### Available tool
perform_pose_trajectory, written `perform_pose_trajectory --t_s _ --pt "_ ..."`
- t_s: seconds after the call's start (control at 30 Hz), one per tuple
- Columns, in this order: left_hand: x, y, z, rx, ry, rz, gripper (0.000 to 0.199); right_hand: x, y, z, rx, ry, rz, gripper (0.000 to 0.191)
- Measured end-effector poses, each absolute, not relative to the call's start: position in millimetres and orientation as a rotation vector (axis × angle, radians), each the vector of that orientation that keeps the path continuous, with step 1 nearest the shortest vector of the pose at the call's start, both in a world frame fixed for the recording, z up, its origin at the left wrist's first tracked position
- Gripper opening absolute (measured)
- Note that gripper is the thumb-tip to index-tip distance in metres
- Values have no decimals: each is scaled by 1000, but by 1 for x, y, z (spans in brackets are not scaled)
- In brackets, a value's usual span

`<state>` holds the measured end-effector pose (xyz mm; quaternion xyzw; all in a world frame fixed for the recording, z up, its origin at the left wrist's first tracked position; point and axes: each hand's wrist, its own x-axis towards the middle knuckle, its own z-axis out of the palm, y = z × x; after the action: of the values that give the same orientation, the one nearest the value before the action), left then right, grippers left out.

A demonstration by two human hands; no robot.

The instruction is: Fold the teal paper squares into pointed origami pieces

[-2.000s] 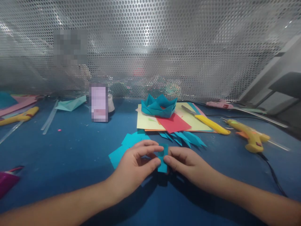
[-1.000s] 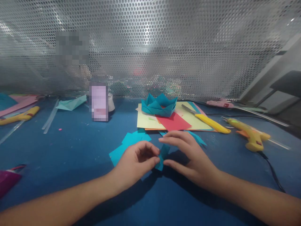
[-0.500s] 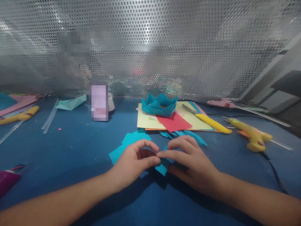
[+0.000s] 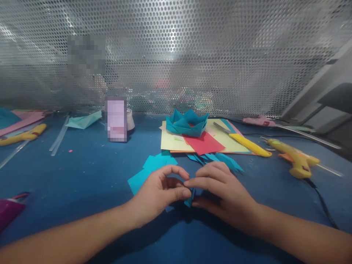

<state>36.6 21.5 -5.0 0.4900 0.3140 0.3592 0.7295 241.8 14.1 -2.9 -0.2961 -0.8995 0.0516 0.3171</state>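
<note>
Between my fingertips is a small piece of blue paper (image 4: 188, 202), mostly hidden and seen nearly edge-on. My left hand (image 4: 162, 189) pinches it with thumb and fingers from the left. From the other side, my right hand (image 4: 222, 189) closes on it, index fingertip meeting the left fingers and thumb below. Loose blue paper squares (image 4: 148, 170) lie on the table behind my left hand. Several narrow folded blue paper pieces (image 4: 224, 161) rest beyond my right hand. Farther back, a folded blue paper ring with pointed tips (image 4: 187, 124) sits on a paper stack.
The stack of coloured paper (image 4: 176, 141) carries a red sheet (image 4: 205, 143) and a yellow utility knife (image 4: 250, 145). A yellow glue gun (image 4: 298, 157) with a black cord lies at right. A phone (image 4: 117, 119) stands at left, near a pale folded paper (image 4: 85, 120). A perforated metal panel (image 4: 220, 66) closes the back.
The small blue paper has turned or folded between my fingers, so less of its face shows. My right thumb has come up closer to it. Both hands stay in nearly the same place.
</note>
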Motion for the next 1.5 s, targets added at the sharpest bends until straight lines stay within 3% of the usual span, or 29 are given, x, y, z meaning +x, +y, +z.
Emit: perform_pose_trajectory --t_s 0.4,0.53,0.7,0.83,1.07,1.3,1.5 --pt "38 18 -4 1058 738 743 40 237 10 1 -693 -2291 126 5" --pt "37 20 -6 1133 758 788 32 240 8 1 -699 -2285 -27 15" --pt "32 26 -6 1515 771 914 5 243 12 1 -722 -2332 -12 18" --pt "26 29 -6 1942 852 849 19 243 16 0 -732 -2403 -4 17" --pt "21 25 -1 2316 858 837 23 246 20 -7 -758 -2485 185 12" --pt "17 23 8 2774 536 664 21 249 24 -9 -672 -2519 406 11" --pt "14 31 -3 2821 470 701 24 247 25 -4 -748 -2460 649 11"
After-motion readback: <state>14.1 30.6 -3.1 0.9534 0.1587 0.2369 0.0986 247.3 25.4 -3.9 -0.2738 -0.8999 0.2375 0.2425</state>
